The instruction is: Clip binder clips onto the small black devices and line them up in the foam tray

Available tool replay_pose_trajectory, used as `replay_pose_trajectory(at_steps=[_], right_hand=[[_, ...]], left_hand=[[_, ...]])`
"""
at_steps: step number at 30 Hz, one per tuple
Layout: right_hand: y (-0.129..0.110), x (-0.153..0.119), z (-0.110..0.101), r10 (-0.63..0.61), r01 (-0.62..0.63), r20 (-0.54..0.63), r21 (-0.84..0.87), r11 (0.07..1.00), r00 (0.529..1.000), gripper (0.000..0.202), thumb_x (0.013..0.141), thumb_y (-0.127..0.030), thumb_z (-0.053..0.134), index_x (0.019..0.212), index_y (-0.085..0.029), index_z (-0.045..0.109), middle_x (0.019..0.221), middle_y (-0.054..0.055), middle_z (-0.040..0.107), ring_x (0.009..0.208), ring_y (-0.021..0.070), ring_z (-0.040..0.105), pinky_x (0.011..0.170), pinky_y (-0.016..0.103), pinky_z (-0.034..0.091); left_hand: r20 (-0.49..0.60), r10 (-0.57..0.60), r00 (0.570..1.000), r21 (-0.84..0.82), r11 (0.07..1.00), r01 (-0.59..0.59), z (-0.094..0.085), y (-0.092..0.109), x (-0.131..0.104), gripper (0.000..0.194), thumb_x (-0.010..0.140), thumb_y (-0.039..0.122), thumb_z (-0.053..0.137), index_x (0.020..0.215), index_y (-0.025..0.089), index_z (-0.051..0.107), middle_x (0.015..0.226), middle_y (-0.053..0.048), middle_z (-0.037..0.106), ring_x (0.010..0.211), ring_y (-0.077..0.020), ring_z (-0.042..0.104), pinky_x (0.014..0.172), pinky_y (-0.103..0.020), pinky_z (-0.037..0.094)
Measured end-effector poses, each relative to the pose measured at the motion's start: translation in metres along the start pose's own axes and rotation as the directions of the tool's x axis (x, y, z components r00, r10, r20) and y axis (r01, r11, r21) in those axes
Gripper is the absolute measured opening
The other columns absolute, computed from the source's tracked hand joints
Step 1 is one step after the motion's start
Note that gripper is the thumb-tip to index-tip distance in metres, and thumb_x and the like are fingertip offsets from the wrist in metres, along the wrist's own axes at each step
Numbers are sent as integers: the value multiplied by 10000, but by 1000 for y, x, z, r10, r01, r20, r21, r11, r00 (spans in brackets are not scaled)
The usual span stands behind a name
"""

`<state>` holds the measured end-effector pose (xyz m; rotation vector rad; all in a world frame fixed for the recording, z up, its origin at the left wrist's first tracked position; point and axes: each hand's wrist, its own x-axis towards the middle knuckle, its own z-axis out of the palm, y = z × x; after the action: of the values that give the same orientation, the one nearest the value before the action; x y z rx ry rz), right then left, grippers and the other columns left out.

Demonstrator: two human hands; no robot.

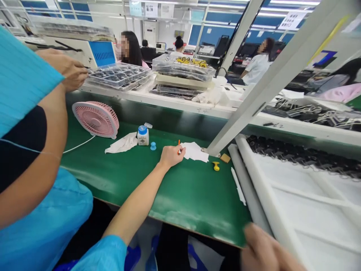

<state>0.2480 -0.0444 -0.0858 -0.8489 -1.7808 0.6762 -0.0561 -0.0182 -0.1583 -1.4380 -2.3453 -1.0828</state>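
My left hand [171, 156] reaches out over the green bench top [175, 195], fingers closed on a thin orange stick [179, 142]. It is at the left edge of some white paper pieces [194, 151]. To its left are a small blue knobbed piece [153, 146] and a white bottle with a blue cap [143, 135]. To its right lies a yellow knobbed piece [216, 166] near a tan block [225, 158]. My right hand [266, 250], smeared by motion at the lower right, is beside the white tray frame; its fingers cannot be made out.
A co-worker in blue sits close on the left, with a hand [66, 69] raised by the shelf. A pink fan [96, 118] and crumpled white cloth [122, 143] are on the bench. A slanted white post [237, 79] and a white rack [299, 188] with black parts stand right.
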Motion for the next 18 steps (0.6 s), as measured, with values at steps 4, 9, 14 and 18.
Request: replay_pose_trajectory(at_steps=[4,9,14,18], right_hand=[[23,35,115,149,-137,-56,184,973,987,544,992,-521,568,580,-242,346,537,-35,380,494,146,378,495,301,346],[55,83,210,-21,13,125,62,998,992,332,959,-467,507,736,-223,506,710,24,579,668,192,528,661,328,450],[67,100,242,-346,357,213,-12,934,914,243,1005,-364,428,957,-204,605,987,143,690,959,289,608,881,438,497],[69,104,256,-310,306,194,52,951,931,320,1009,-375,431,1147,-168,632,1187,176,683,1142,311,608,1006,494,488]], left_hand=[[-24,-71,997,-43,997,70,-8,2,0,384,981,387,537,677,199,676,560,-39,612,551,-168,559,574,-287,271],[-63,-148,987,-119,983,140,-16,0,4,395,978,370,546,628,201,619,522,-15,551,506,-149,490,567,-296,251],[-103,-214,971,-188,963,193,-15,-5,7,371,989,375,519,665,208,589,519,8,510,491,-142,457,556,-296,259],[-97,-284,954,-310,919,242,-11,-8,10,357,1006,426,506,741,211,609,587,7,581,563,-148,538,583,-275,347]])
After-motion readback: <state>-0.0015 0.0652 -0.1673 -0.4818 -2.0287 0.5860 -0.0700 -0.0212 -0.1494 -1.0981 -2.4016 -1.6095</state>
